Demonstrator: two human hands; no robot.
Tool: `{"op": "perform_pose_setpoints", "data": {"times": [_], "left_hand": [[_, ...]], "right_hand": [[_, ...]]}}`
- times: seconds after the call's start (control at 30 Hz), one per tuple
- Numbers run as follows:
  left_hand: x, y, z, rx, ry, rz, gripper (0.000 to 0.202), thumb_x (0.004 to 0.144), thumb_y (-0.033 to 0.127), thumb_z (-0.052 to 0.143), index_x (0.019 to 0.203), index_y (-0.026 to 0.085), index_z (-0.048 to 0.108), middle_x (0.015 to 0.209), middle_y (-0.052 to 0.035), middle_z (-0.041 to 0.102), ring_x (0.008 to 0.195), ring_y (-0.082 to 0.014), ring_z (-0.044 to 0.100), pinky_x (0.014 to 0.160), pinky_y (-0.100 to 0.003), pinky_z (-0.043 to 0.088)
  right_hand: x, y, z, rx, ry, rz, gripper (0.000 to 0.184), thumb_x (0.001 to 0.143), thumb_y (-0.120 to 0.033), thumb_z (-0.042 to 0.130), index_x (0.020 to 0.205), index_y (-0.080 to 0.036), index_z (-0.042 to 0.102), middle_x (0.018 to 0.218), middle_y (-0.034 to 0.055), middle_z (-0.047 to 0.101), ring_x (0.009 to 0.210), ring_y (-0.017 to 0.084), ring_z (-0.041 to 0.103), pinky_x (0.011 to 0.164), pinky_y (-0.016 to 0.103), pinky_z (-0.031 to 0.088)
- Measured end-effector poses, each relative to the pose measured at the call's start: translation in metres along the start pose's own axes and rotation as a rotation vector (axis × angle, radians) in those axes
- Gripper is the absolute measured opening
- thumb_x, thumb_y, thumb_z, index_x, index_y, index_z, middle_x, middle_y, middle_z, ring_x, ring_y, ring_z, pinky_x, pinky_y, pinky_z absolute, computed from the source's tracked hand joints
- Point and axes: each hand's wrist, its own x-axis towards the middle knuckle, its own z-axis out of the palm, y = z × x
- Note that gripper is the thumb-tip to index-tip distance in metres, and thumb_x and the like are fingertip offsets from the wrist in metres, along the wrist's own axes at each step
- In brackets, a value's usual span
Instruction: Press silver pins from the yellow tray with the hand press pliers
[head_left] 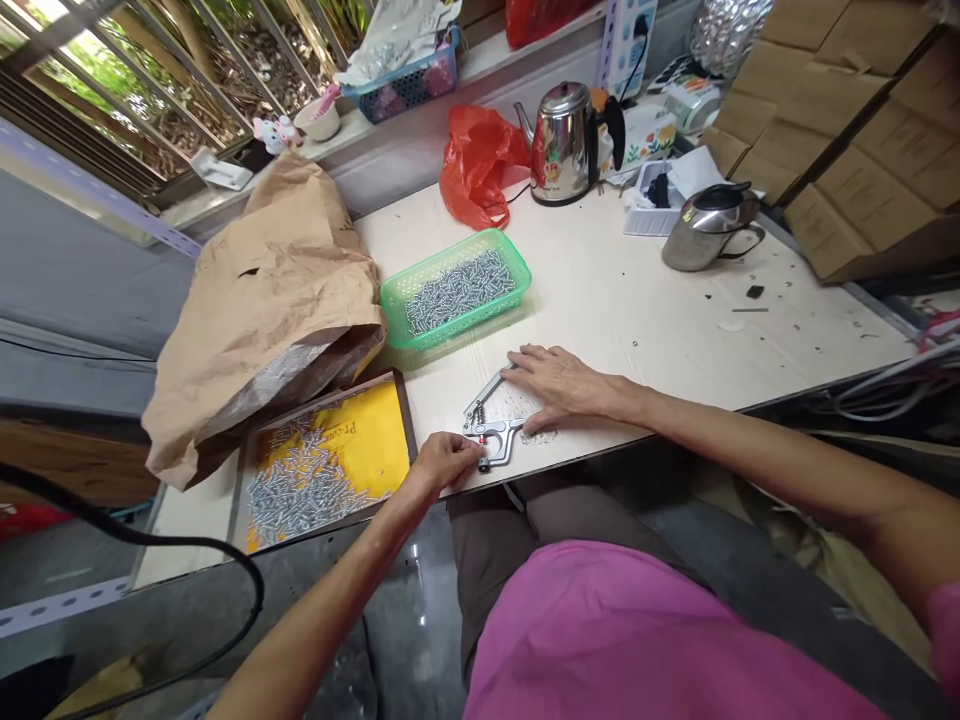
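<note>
A silver pair of snap-fastener pliers point(504, 428) lies at the table's front edge, its two handles spread wide and a bit of red at its jaw. My right hand point(559, 385) spans the handles, fingers over the upper one and thumb by the end of the lower one. At the jaw, my left hand point(448, 462) is closed in a pinch; whatever sits between its fingertips is too small to make out. Left of it is a shallow tray point(409, 415) with a yellow bottom, holding many small metal pins point(307, 490). Beyond the pliers stands a green basket point(394, 290) of similar metal parts point(461, 290).
A large brown paper bag point(262, 290) leans at the left. Toward the back are a red plastic bag point(480, 165), a steel kettle point(562, 150) and a white basket point(643, 215). A steel pitcher point(697, 235) and stacked cardboard boxes point(840, 140) stand at the right.
</note>
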Motion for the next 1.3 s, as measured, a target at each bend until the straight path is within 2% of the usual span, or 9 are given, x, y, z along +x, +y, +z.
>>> {"op": "perform_pose_setpoints", "data": {"times": [0.27,0.5,0.6,0.67,0.73,0.83,0.93,1.03,1.3], "left_hand": [[-0.006,0.006,0.004,0.0,0.01,-0.005,0.041,0.073,0.051,0.057,0.051,0.017,0.051,0.035,0.0046,0.041,0.036,-0.0068,0.033,0.044,-0.022,0.024],[-0.009,0.01,0.005,0.037,0.038,-0.025,0.041,0.076,0.048,0.058,0.05,0.017,0.054,0.037,0.0041,0.042,0.037,-0.0082,0.035,0.045,-0.023,0.026],[-0.017,0.014,0.008,0.29,0.255,-0.006,0.033,0.081,0.042,0.059,0.061,0.016,0.063,0.052,-0.0003,0.056,0.051,-0.0125,0.049,0.054,-0.025,0.034],[-0.022,0.02,0.014,0.476,0.44,0.125,0.024,0.084,0.038,0.058,0.079,0.017,0.068,0.074,-0.0042,0.065,0.069,-0.0169,0.057,0.063,-0.026,0.039],[-0.02,0.027,0.021,0.623,0.511,0.334,0.022,0.087,0.036,0.058,0.095,0.017,0.066,0.094,-0.0074,0.066,0.088,-0.0213,0.057,0.072,-0.029,0.043],[-0.002,0.041,0.029,0.781,0.483,0.582,0.037,0.083,0.036,0.064,0.114,0.015,0.058,0.116,-0.0119,0.06,0.108,-0.0266,0.05,0.087,-0.036,0.045],[0.022,0.051,0.028,0.853,0.394,0.679,0.052,0.082,0.035,0.066,0.125,0.012,0.049,0.123,-0.0143,0.056,0.111,-0.0276,0.048,0.094,-0.04,0.044],[0.034,0.055,0.024,0.873,0.329,0.695,0.049,0.084,0.033,0.064,0.126,0.015,0.048,0.116,-0.0121,0.057,0.107,-0.0263,0.05,0.091,-0.04,0.045],[0.036,0.057,0.029,0.751,0.37,0.62,0.014,0.087,0.027,0.059,0.096,0.017,0.064,0.089,-0.0067,0.058,0.091,-0.0223,0.053,0.078,-0.034,0.046]], "right_hand": [[-0.002,0.007,-0.001,0.019,-0.09,-0.033,0.103,0.065,-0.069,0.067,0.144,-0.012,0.034,0.151,0.0236,0.026,0.137,0.043,0.02,0.105,0.058,0.026],[0.001,0.002,-0.006,-0.043,-0.004,-0.05,0.08,0.067,-0.054,0.075,0.126,-0.008,0.048,0.12,0.0179,0.055,0.109,0.033,0.045,0.091,0.047,0.037],[0.001,-0.003,-0.007,-0.05,0.002,-0.018,0.067,0.067,-0.049,0.078,0.114,-0.008,0.055,0.112,0.0167,0.056,0.101,0.029,0.045,0.082,0.039,0.04],[0.0,-0.006,-0.009,-0.045,-0.001,0.01,0.056,0.069,-0.046,0.078,0.107,-0.009,0.059,0.109,0.0167,0.056,0.1,0.028,0.046,0.078,0.035,0.04],[0.001,-0.01,-0.01,-0.056,-0.015,0.034,0.046,0.072,-0.042,0.077,0.101,-0.009,0.062,0.107,0.0164,0.056,0.102,0.028,0.046,0.078,0.035,0.04],[0.002,-0.013,-0.011,-0.091,-0.041,0.053,0.038,0.075,-0.036,0.076,0.099,-0.008,0.064,0.105,0.0159,0.058,0.106,0.029,0.047,0.087,0.037,0.039],[0.002,-0.013,-0.014,-0.069,-0.075,0.043,0.045,0.074,-0.038,0.076,0.104,-0.008,0.064,0.106,0.0154,0.058,0.107,0.029,0.048,0.089,0.038,0.039],[0.001,-0.011,-0.02,-0.019,-0.115,0.025,0.051,0.071,-0.039,0.078,0.109,-0.009,0.063,0.106,0.0154,0.058,0.105,0.029,0.049,0.083,0.036,0.042],[0.004,-0.013,-0.015,-0.004,-0.132,0.096,0.018,0.088,-0.025,0.06,0.096,-0.01,0.068,0.098,0.0141,0.065,0.098,0.024,0.058,0.077,0.03,0.041]]}}
